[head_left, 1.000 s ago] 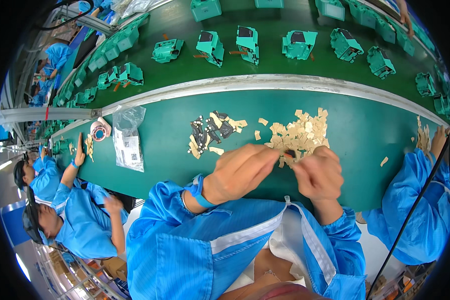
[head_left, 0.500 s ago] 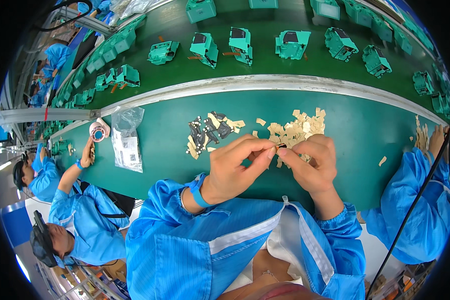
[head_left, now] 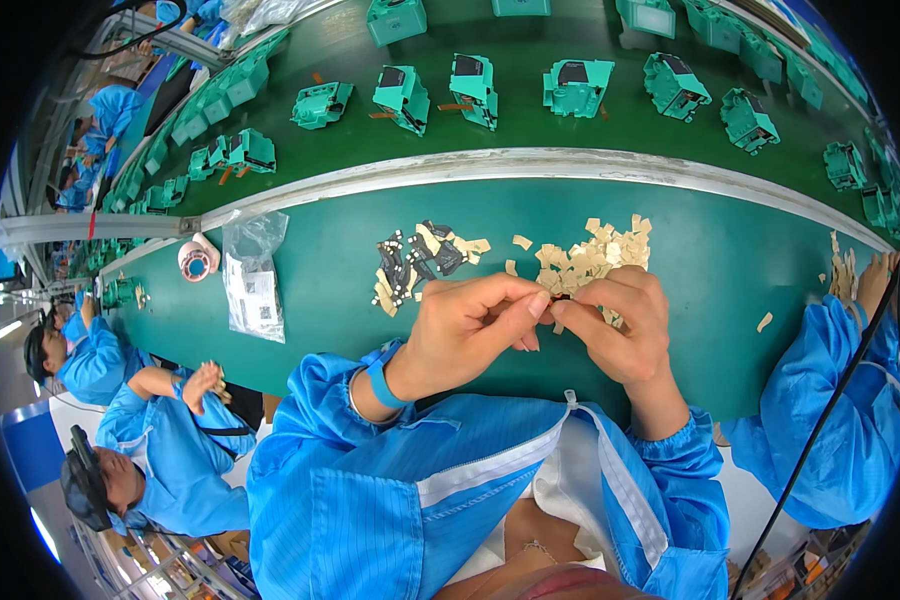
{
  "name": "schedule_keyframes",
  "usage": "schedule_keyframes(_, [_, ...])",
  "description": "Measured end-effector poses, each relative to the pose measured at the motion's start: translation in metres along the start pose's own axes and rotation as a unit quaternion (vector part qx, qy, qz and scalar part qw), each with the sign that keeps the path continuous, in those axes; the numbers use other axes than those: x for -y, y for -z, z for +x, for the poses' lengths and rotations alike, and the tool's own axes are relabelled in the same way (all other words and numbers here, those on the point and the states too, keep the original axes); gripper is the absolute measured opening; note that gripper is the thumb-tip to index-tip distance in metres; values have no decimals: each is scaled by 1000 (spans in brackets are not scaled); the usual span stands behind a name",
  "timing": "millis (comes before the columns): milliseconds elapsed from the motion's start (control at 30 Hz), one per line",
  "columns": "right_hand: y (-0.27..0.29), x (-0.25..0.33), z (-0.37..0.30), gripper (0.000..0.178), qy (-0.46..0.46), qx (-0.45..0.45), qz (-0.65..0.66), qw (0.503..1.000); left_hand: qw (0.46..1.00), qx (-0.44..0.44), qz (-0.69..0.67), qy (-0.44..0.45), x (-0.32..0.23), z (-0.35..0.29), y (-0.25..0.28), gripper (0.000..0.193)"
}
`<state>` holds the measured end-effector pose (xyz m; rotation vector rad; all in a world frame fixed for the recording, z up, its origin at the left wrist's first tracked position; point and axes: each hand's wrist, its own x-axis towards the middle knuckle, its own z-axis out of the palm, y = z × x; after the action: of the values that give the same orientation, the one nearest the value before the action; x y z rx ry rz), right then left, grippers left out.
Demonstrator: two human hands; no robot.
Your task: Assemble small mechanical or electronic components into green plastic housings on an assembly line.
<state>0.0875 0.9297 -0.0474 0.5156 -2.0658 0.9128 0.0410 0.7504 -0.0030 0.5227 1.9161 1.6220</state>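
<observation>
Over the near part of the green table, my left hand (head_left: 470,325) and my right hand (head_left: 625,325) meet fingertip to fingertip. Both are closed in a pinch on a small black piece (head_left: 561,297), most of it covered by the fingers; its exact kind cannot be made out. Just beyond my right hand is a heap of small tan paper-like pieces (head_left: 592,252), some loose at its edge. Past my left hand lies a pile of small black parts (head_left: 395,265) with white ends, mixed with tan strips.
A clear plastic bag (head_left: 254,290) and a tape roll (head_left: 199,260) lie to the left. Behind a metal rail (head_left: 490,165), green housings (head_left: 577,88) stand in rows on a green belt. Co-workers in blue sit at left (head_left: 170,450) and right (head_left: 820,410).
My left hand has turned slightly, and the black piece is more covered by fingers. The housings have shifted slightly left. The left co-worker's hand has drawn back from the table.
</observation>
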Motion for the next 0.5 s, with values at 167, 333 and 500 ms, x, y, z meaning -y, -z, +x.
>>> schedule_keyframes(167, [0, -2, -2, 33, -1, 9, 5, 1000, 1000, 14, -7, 15, 1, 2, 2, 16])
schedule_keyframes(333, [0, -3, -3, 33, 3, 9, 7, 1000, 999, 17, -15, 31, 2, 3, 2, 16])
schedule_keyframes(500, [0, -3, -5, 33, -1, 8, 5, 1000, 996, 7, -50, 68, 2, 5, 0, 15])
